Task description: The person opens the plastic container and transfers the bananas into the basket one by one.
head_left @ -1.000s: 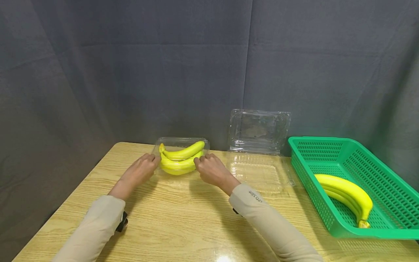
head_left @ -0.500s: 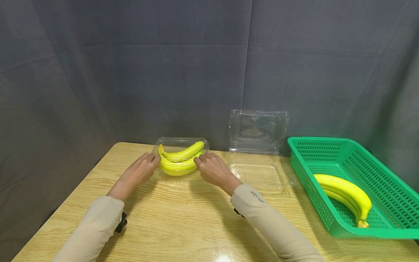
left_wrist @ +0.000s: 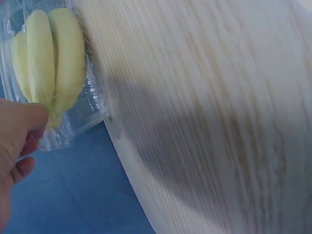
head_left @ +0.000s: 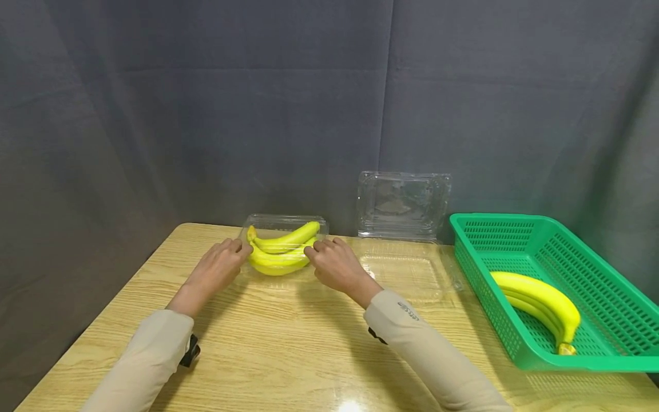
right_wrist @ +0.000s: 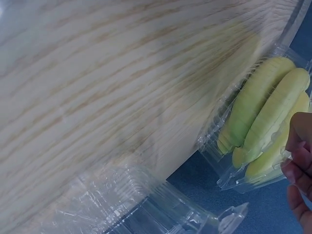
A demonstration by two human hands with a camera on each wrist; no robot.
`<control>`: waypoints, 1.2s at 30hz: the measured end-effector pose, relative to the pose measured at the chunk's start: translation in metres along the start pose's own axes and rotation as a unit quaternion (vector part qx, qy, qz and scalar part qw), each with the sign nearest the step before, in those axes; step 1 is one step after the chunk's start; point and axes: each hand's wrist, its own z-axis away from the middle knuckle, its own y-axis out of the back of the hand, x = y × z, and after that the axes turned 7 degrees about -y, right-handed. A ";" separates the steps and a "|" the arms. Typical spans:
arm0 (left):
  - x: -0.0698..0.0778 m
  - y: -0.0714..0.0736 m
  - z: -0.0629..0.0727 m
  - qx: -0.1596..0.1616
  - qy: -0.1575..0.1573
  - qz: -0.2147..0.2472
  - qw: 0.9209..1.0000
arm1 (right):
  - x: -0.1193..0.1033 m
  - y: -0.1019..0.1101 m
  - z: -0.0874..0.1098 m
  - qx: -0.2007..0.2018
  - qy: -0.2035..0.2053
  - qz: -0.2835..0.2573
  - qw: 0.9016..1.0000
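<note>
Little has moved since the earlier head views: the table's contents sit a touch further left in sight, while both hands stay at the two near corners of a clear container [head_left: 283,217]. Curled fingers of the left hand [head_left: 218,263] grip its edge at one corner, and the right hand [head_left: 337,266] likewise pinches the edge at the other; whether the plastic is latched cannot be told. Within lies a bunch of bananas [head_left: 290,239], its browned stem end towards the left hand, and the wrist views show three of the fruits side by side under clear plastic. The container rests at the far edge of the wooden table [head_left: 273,355], before a dark curtain [head_left: 231,126]. Just right of it is a second clear container [head_left: 404,209], its lid raised upright at the back. Beside that stands a green basket [head_left: 597,363], where another bunch [head_left: 546,296] lies along the left side, stem towards the person.
</note>
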 end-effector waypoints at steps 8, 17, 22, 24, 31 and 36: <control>0.000 0.000 -0.002 0.009 0.015 -0.011 1.000 | 0.000 0.003 0.002 0.011 -0.008 -0.016 1.000; 0.000 0.005 -0.008 0.018 0.046 -0.003 0.999 | 0.001 0.011 0.000 0.008 -0.019 -0.048 0.999; -0.002 0.005 -0.009 0.043 0.056 0.021 0.997 | 0.004 0.021 -0.001 -0.028 -0.055 -0.097 0.993; -0.003 0.005 -0.010 0.055 0.058 0.033 0.996 | 0.007 0.023 -0.002 -0.040 -0.067 -0.107 0.991; -0.005 0.009 -0.013 0.099 0.074 0.049 0.991 | 0.014 0.028 -0.002 -0.033 -0.082 -0.128 0.988; -0.005 0.011 -0.016 0.134 0.102 0.072 0.983 | 0.018 0.031 -0.003 -0.016 -0.085 -0.133 0.987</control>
